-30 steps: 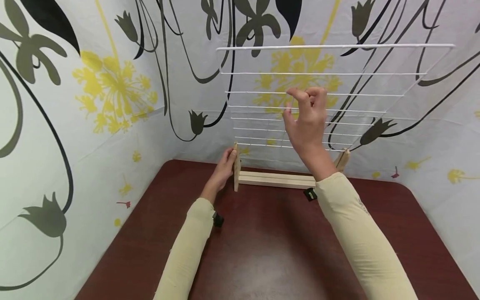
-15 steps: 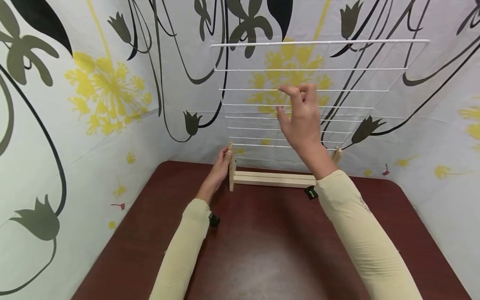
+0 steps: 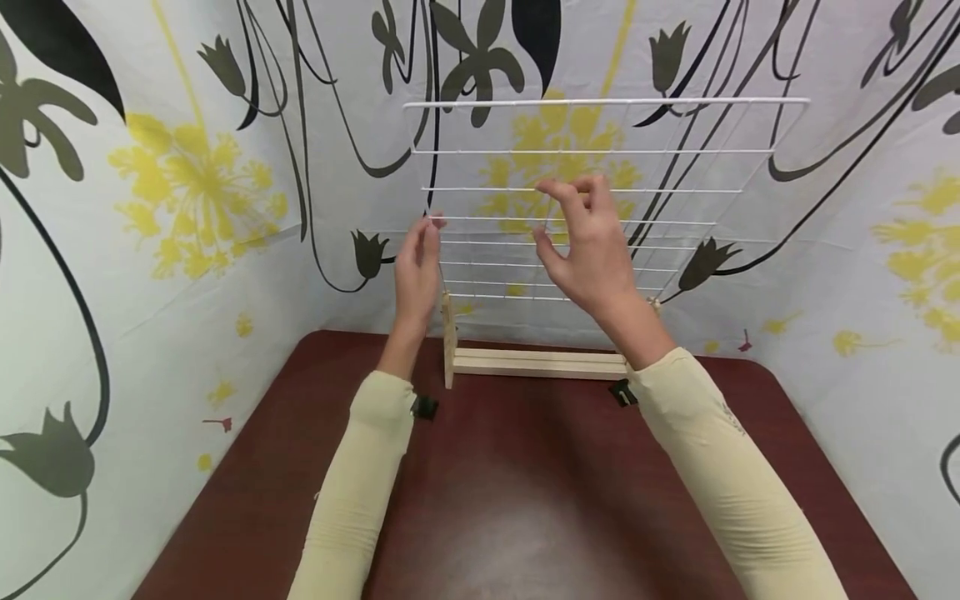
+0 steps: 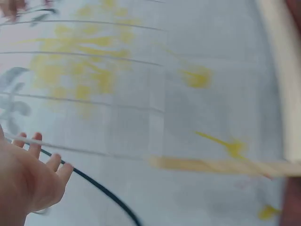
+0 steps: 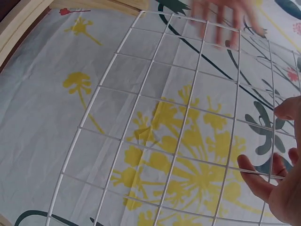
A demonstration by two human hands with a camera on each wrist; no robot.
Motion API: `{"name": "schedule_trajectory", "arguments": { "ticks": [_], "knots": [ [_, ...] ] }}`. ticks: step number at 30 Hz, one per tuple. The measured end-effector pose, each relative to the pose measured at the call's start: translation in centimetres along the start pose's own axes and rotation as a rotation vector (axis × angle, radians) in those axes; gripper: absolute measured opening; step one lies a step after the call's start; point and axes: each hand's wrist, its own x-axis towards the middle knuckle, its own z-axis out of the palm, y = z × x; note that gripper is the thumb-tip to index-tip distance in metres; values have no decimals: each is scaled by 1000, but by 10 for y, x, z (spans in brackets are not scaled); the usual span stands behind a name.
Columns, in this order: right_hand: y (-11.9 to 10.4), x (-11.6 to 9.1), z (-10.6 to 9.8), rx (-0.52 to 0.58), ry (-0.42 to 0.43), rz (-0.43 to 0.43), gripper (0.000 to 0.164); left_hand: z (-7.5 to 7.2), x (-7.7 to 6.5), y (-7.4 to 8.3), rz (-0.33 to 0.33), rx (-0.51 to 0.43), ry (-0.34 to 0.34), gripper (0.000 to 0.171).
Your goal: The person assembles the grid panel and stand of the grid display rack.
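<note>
Wire grid (image 3: 660, 191) is partly hidden behind the right hand (image 3: 588, 248).

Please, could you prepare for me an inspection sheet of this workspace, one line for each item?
Surface: dark red-brown tabletop, glossy.
Job's things: white wire grid above pale wooden frame, near the tabletop's far edge.
Clutter: nothing seen.
Grippers: left hand beside the grid's left edge, fingers extended; right hand at the grid's wires, fingers curled.
Cables: nothing seen.
Surroundings: pale backdrop with yellow, grey and black plant patterns.
</note>
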Motion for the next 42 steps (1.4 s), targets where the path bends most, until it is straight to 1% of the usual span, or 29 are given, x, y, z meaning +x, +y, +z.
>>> {"name": "schedule_trajectory", "arguments": {
  "ticks": [1, 2, 4, 6, 9, 13, 16, 18, 20, 22, 24, 27, 29, 30, 31, 32, 33, 35, 39, 41, 42],
  "knots": [
    [0, 0, 0, 2, 1, -8, 48, 2, 5, 10, 18, -16, -1, 38],
    [0, 0, 0, 3, 1, -13, 48, 4, 9, 19, 35, -6, -4, 37],
    [2, 0, 0, 7, 0, -15, 49, 8, 16, 33, 32, -6, -15, 39],
    [3, 0, -1, 16, -1, -10, 50, 11, 20, 43, 23, -13, -16, 41],
    [4, -1, -3, 17, -16, 3, 52, 14, 25, 51, -13, -47, -4, 44],
    [5, -2, -8, -17, -46, 16, 56, 16, 28, 54, -80, -114, 9, 46],
    [6, -6, -12, -53, -42, 7, 61, 17, 28, 56, -120, -169, 11, 44],
    [7, -9, -15, -68, -8, -16, 62, 16, 28, 57, -128, -193, 9, 44],
    [10, -12, -19, -60, 53, -40, 60, 16, 29, 59, -141, -215, 6, 44],
    [13, -16, -22, -54, 145, -45, 53, 16, 30, 58, -141, -221, 3, 44],
    [16, -19, -26, -33, 271, -19, 43, 17, 30, 58, -148, -231, 4, 43],
    [21, -20, -33, 3, 524, 72, 26, 18, 31, 57, -161, -276, 15, 40],
    [25, -19, -39, 39, 699, 152, 19, 18, 32, 57, -172, -328, 23, 36],
    [27, -19, -43, 55, 769, 199, 20, 19, 33, 57, -177, -360, 26, 34],
    [28, -18, -48, 74, 819, 250, 23, 19, 33, 57, -185, -393, 31, 32],
    [30, -17, -54, 95, 851, 303, 29, 19, 34, 57, -190, -425, 35, 30],
    [30, -16, -60, 113, 860, 365, 34, 20, 35, 57, -193, -450, 38, 28],
    [30, -15, -71, 174, 832, 484, 44, 21, 36, 57, -195, -491, 44, 26],
    [30, -10, -87, 435, 744, 659, 60, 22, 39, 57, -196, -518, 63, 25],
    [35, -8, -91, 569, 706, 718, 63, 23, 41, 56, -199, -515, 71, 25],
    [39, -8, -91, 623, 682, 745, 62, 24, 43, 56, -202, -514, 75, 25]
  ]
}}
